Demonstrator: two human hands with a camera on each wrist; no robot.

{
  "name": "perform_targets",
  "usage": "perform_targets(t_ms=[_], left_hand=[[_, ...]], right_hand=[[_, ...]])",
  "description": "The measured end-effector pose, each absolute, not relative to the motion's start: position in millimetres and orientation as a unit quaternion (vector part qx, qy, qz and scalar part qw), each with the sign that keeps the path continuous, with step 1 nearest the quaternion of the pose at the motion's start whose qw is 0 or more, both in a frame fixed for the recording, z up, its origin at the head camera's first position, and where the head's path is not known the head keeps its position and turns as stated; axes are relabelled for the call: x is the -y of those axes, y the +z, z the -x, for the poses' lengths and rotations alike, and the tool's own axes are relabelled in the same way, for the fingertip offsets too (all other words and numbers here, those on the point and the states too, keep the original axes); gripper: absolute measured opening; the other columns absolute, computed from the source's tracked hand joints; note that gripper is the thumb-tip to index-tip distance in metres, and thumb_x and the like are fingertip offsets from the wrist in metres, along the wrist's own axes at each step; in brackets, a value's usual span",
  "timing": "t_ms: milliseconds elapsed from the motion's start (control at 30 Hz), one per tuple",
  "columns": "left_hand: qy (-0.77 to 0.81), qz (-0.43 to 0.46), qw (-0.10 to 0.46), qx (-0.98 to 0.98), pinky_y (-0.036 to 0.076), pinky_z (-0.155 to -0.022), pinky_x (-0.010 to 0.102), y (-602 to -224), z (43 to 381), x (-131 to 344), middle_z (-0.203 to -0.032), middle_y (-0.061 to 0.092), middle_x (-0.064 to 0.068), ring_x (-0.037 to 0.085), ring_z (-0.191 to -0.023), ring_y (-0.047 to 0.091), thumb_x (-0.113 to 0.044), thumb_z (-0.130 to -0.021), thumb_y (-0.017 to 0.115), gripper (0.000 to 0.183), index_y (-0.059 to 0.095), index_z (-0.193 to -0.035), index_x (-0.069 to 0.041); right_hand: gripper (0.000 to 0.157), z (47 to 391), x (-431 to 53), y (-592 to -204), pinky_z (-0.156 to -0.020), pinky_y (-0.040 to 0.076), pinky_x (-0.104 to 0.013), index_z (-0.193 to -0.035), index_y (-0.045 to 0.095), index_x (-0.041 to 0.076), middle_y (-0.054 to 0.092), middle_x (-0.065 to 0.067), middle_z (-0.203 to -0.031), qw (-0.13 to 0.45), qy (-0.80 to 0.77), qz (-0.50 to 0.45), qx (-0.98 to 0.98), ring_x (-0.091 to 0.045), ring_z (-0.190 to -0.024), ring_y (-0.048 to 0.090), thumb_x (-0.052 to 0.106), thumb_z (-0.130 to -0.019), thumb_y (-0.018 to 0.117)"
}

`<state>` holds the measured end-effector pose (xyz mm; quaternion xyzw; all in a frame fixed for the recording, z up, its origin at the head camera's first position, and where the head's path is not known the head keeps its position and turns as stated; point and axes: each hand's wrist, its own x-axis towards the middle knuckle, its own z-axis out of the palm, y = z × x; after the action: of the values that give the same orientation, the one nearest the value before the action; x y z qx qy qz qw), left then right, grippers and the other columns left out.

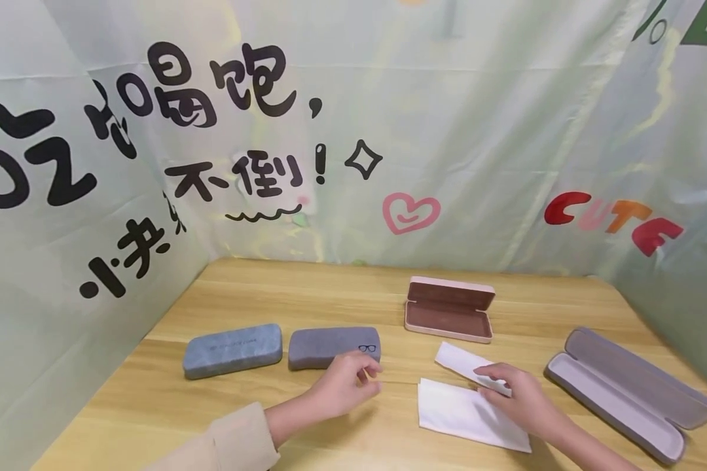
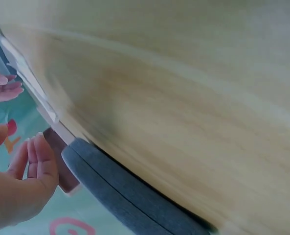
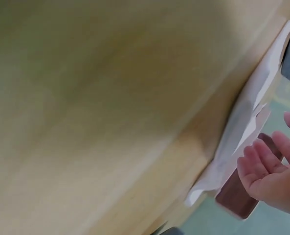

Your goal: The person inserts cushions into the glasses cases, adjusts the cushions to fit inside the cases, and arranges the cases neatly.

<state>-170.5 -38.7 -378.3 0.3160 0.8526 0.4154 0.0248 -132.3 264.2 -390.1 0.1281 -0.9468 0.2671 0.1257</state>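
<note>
Tabletop [image 1: 294,281]: light wood grain, spread beneath both hands.
Left hand [image 1: 343,387]: released, nothing grasped; fingers loosely bent, thumb apart from the fingertips; beige sleeve [image 1: 235,439] behind its wrist.
Grey-purple glasses case [image 1: 324,347]: closed, just beyond the left hand, which hides part of its near side; small black eyeglasses print at the end above the knuckles. Contact with the hand: cannot tell.
Light blue glasses case [image 1: 233,351]: closed, to the left of the left hand and a little beyond it; lettering on the lid too small to read.
Right hand [image 1: 521,400]: released; thumb and fingers spread apart in its own wrist view, no grip on anything.
Smaller white cloth [image 1: 459,358]: flat strip, partly under the right hand's fingers, reaching out beyond them; touch cannot be told.
Larger white cloth [image 1: 448,405]: flat, left of the right hand and partly beneath it.
Pink glasses case [image 1: 448,318]: lid raised, brown lining, beyond the right hand and slightly left.
Long grey glasses case [image 1: 618,399]: lid raised, pale lining, right of the right hand.
Curtain [image 1: 495,131]: pale green, far beyond both hands; black characters, pink heart, "CUTE" lettering [image 1: 621,216].
</note>
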Motion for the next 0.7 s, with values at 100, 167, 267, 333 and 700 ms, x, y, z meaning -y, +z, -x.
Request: perform_targets(t_ms=[100, 167, 267, 333, 700], left_hand=[[0.419, -0.308, 0.043, -0.853, 0.045, -0.065, 0.016, -377.9, 167.5, 36.2, -0.092, 0.062, 0.010, 0.007, -0.077, 0.056, -0.011, -0.080, 0.067, 0.023, 0.066, -0.100, 0.002], [0.414, -0.303, 0.051, -0.857, 0.046, -0.067, 0.016, -377.8, 165.2, 34.2, -0.093, 0.061, 0.008, 0.008, -0.078, 0.057, -0.012, -0.080, 0.068, 0.024, 0.066, -0.101, 0.001], [0.404, -0.300, 0.057, -0.862, 0.046, -0.070, 0.017, -378.9, 162.4, 29.0, -0.096, 0.062, 0.007, 0.009, -0.080, 0.057, -0.014, -0.080, 0.069, 0.027, 0.066, -0.103, 0.000], [0.396, -0.301, 0.058, -0.866, 0.046, -0.072, 0.017, -379.9, 161.3, 24.2, -0.098, 0.063, 0.007, 0.009, -0.081, 0.058, -0.014, -0.079, 0.069, 0.028, 0.066, -0.104, -0.001], [0.366, -0.318, 0.084, -0.871, 0.045, -0.077, 0.018, -386.9, 169.8, -1.8, -0.110, 0.063, 0.002, 0.008, -0.090, 0.056, -0.029, -0.081, 0.070, 0.040, 0.063, -0.113, -0.006]], right_hand=[[0.023, 128.7, -272.7, -392.5, -0.065, 0.049, -0.024, -0.095, 0.070, 0.009, 0.069, -0.008, -0.098, 0.114, 0.263, -0.109, 0.952, -0.010, -0.086, 0.061, 0.010, -0.073, 0.075], [0.023, 127.0, -277.5, -393.6, -0.066, 0.050, -0.025, -0.096, 0.070, 0.008, 0.069, -0.010, -0.099, 0.102, 0.263, -0.101, 0.954, -0.009, -0.087, 0.061, 0.010, -0.074, 0.075], [0.024, 124.3, -284.1, -396.0, -0.068, 0.053, -0.029, -0.097, 0.069, 0.004, 0.068, -0.012, -0.099, 0.085, 0.269, -0.095, 0.955, -0.011, -0.087, 0.061, 0.007, -0.074, 0.074], [0.025, 122.9, -287.7, -398.1, -0.069, 0.053, -0.030, -0.097, 0.069, 0.003, 0.067, -0.011, -0.098, 0.077, 0.262, -0.092, 0.958, -0.012, -0.087, 0.061, 0.005, -0.073, 0.074], [0.023, 117.7, -294.2, -408.9, -0.062, 0.045, -0.020, -0.089, 0.071, 0.007, 0.061, -0.001, -0.085, 0.113, 0.231, -0.079, 0.963, 0.005, -0.071, 0.046, 0.004, -0.067, 0.077]])
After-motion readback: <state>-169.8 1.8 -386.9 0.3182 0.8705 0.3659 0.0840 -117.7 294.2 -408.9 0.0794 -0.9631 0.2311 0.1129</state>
